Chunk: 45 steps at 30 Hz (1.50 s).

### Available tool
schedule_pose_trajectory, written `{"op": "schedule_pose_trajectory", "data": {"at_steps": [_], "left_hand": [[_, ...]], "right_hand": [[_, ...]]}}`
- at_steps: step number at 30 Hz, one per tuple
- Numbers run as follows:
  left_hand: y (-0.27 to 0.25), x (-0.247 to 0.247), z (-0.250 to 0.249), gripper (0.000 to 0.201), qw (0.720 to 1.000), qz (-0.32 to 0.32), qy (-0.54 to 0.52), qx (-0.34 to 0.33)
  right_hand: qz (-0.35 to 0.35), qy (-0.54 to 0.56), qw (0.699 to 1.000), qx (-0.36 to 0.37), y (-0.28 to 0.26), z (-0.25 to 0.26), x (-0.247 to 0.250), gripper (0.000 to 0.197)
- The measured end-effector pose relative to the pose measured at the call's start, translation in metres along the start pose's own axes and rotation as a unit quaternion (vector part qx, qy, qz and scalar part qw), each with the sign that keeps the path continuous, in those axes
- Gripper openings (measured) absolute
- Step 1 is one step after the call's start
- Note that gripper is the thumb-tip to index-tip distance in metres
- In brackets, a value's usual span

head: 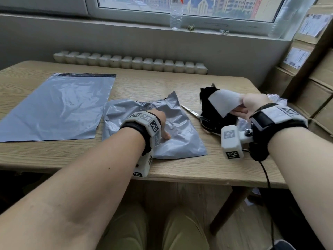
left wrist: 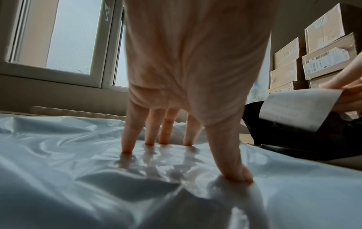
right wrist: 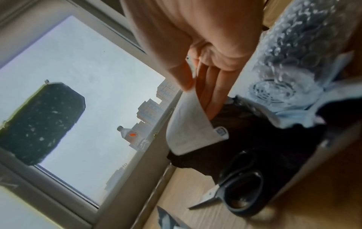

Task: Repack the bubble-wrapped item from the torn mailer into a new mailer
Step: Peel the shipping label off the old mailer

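A flat grey mailer (head: 57, 107) lies at the table's left. A crumpled grey mailer (head: 180, 141) (left wrist: 98, 186) lies in the middle; my left hand (head: 160, 123) (left wrist: 176, 155) presses down on it with straight, spread fingertips. To the right sits a torn mailer with its black inside showing (head: 209, 114) (right wrist: 264, 139). My right hand (head: 239, 107) (right wrist: 197, 99) pinches a white label (head: 223, 101) (left wrist: 297, 108) (right wrist: 188, 124) stuck to that mailer, lifting one end. The bubble-wrapped item (right wrist: 297, 46) (head: 278, 99) lies just beyond the right hand, mostly hidden by it in the head view.
Scissors (head: 191, 111) (right wrist: 240, 190) lie between the two mailers, handles against the black one. Cardboard boxes (head: 315, 78) are stacked at the right. A water bottle (head: 176, 15) stands on the windowsill. The wooden table (head: 180, 168) ends near my knees.
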<state>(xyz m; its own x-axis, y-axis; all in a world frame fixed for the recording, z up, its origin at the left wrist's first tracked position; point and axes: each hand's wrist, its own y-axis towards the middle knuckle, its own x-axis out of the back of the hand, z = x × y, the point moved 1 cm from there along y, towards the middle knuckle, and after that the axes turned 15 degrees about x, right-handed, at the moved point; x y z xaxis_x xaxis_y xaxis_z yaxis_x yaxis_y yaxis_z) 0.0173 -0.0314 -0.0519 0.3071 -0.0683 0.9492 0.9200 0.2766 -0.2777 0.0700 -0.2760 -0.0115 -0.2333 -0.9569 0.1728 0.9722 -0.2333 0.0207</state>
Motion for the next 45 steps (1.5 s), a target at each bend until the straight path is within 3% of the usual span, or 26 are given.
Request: {"op": "schedule_pose_trajectory", "data": {"at_steps": [9,14,19,21,23,29,34,38,42,45], "left_hand": [[-0.011,-0.004,0.003,0.070,0.998,-0.013,-0.061,-0.014],[-0.020,-0.003,0.010,0.066,0.986,0.018,-0.161,-0.028],[-0.030,0.014,0.017,0.045,0.947,-0.060,-0.314,-0.033],[-0.033,0.023,0.024,0.045,0.934,-0.072,-0.349,-0.039],[-0.036,0.031,0.034,0.048,0.920,-0.077,-0.381,-0.043],[-0.047,0.033,0.084,0.030,0.873,-0.076,-0.481,-0.033],[-0.052,0.024,0.151,0.036,0.836,-0.052,-0.546,0.010],[-0.057,0.009,0.206,0.034,0.791,-0.040,-0.609,0.038],[-0.060,-0.014,0.264,0.012,0.700,-0.017,-0.709,0.090],[-0.063,-0.030,0.304,0.015,0.650,-0.015,-0.751,0.116]], "right_hand": [[0.058,0.005,0.998,0.020,-0.040,0.023,-0.031,0.015],[0.123,0.011,0.991,0.056,-0.065,0.054,-0.026,0.010],[0.158,0.037,0.985,0.059,-0.083,0.072,-0.041,0.009],[0.166,0.045,0.984,0.055,-0.088,0.073,-0.053,0.008],[0.186,0.055,0.980,0.047,-0.094,0.075,-0.068,0.009],[0.234,0.061,0.968,0.064,-0.116,0.093,-0.128,0.024],[0.260,0.063,0.961,0.071,-0.140,0.099,-0.193,0.027],[0.252,0.083,0.962,0.072,-0.157,0.106,-0.240,0.028],[0.260,0.075,0.961,0.064,-0.173,0.104,-0.289,0.027],[0.291,0.063,0.953,0.051,-0.189,0.101,-0.330,0.018]]}}
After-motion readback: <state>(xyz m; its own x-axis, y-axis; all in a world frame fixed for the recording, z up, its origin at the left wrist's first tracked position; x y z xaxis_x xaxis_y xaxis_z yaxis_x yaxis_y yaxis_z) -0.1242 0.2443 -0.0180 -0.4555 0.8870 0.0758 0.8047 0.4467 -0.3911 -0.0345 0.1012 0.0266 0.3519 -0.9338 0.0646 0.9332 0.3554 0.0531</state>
